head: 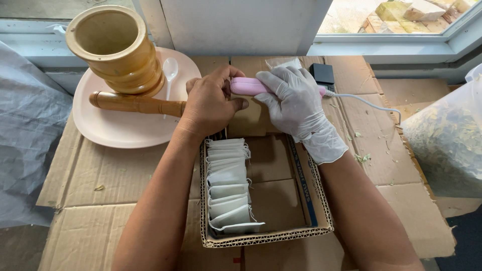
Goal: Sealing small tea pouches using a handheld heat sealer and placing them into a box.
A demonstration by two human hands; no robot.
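Flattened brown cardboard sheets (pixel 125 175) cover the work surface below a white-framed window (pixel 391 42). Your bare left hand (pixel 208 103) and your right hand in a white glove (pixel 296 108) meet over the far end of a shallow open cardboard box (pixel 311 200). Between them you hold a slim pink plastic handheld device (pixel 249 86) level, with its white cord (pixel 366 103) trailing off to the right. Your left fingers are curled, thumb and fingertips pinching its left end; your gloved fingers wrap closed over its right part. Inside the box, along its left wall, a row of small white paper sachets (pixel 228 185) stands overlapping. To the left, a pale pink round plate (pixel 108 128) carries a tan wooden mortar (pixel 118 47), a wooden pestle (pixel 135 103) lying flat, and a white plastic spoon (pixel 170 70). At the right edge sits a clear plastic bag of dried leaves (pixel 447 140).
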